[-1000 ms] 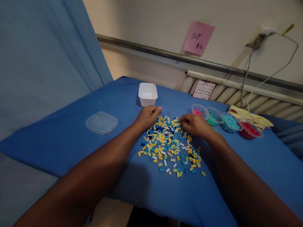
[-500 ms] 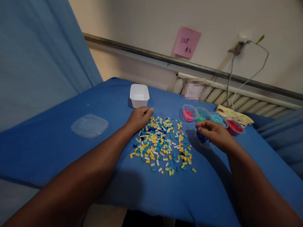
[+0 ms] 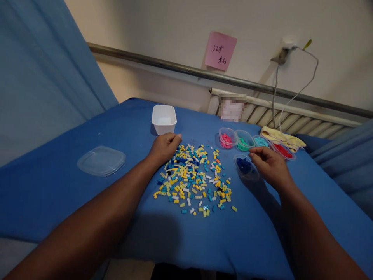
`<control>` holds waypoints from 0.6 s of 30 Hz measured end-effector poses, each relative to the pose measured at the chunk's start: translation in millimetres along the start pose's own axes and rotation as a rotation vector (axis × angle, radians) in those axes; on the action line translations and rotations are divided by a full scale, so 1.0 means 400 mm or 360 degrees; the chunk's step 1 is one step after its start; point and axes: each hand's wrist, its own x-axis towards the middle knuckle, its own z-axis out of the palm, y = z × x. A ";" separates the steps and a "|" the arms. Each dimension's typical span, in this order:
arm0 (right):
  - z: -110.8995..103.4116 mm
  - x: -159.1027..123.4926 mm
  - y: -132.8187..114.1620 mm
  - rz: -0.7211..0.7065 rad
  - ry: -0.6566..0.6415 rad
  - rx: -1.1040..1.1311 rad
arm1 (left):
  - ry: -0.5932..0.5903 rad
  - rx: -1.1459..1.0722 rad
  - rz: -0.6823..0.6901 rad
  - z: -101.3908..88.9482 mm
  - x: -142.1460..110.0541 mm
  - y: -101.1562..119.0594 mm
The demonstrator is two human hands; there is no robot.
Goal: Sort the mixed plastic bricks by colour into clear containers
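Observation:
My left hand (image 3: 165, 147) rests closed at the far left edge of a spread of small toy building bricks (image 3: 188, 175). Its fingers are curled under, and what they hold, if anything, is hidden. The bricks are yellow, pale yellow, teal, white and dark blue. My right hand (image 3: 269, 165) hovers at the right side of a clear plastic tub (image 3: 251, 177) of dark blue bricks (image 3: 244, 165). Thumb and fingers are drawn together; I cannot make out anything between them.
Behind my right hand stand clear tubs of pink bricks (image 3: 226, 140), green bricks (image 3: 242, 144), light blue bricks (image 3: 261, 141) and red bricks (image 3: 282, 151). A yellow cloth (image 3: 282, 137) lies behind them. A white container (image 3: 164, 126) and clear lids (image 3: 101, 161) are on the left.
The camera view has shifted a little, moving the scene left. My right hand has moved right from over the blue-brick tub, uncovering its bricks. My left hand stays by the spread.

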 end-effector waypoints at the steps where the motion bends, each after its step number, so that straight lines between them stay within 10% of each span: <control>1: 0.015 -0.006 -0.003 -0.0021 -0.0031 0.0011 | -0.0003 0.0000 0.0007 0.000 -0.001 0.001; 18: 0.309 0.047 -0.199 -0.0732 -0.0764 -0.0514 | -0.0028 -0.0037 0.0036 0.006 -0.012 -0.002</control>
